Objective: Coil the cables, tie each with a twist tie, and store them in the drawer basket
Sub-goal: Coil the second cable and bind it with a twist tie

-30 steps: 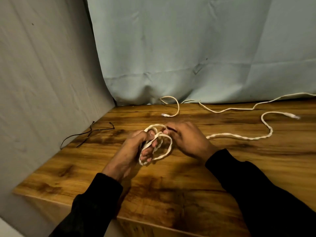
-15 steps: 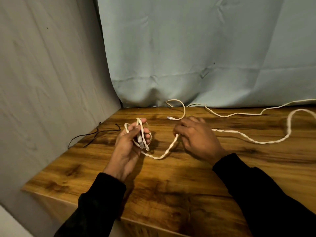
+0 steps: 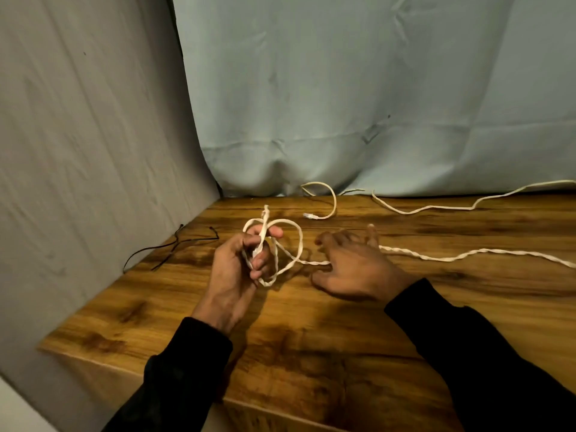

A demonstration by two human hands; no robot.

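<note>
From the head camera, the left hand [image 3: 240,269] has its fingers curled round a small bundle of loops in the white braided cable [image 3: 436,256], gripping them just above the wooden table [image 3: 311,353]. One wide loop [image 3: 300,244] hangs free off that bundle toward the right hand. The right hand [image 3: 352,269] is spread, fingers relaxed, and the cable's run passes under its fingers; whether any finger actually pinches it I cannot tell, and it reads as a loose guide rather than a grip. From there the cable trails off along the table to the right edge of the picture, so most of its length looks uncoiled.

A second pale cable [image 3: 420,208] lies along the back of the table near the curtain, its connector end [image 3: 310,216] loose and untouched. Thin dark twist ties [image 3: 174,247] sit at the left edge of the table, well apart from both hands.

My read is that it's early going. The first coil has only a few turns, nothing is tied, the second cable is waiting, and no drawer basket is in sight.
</note>
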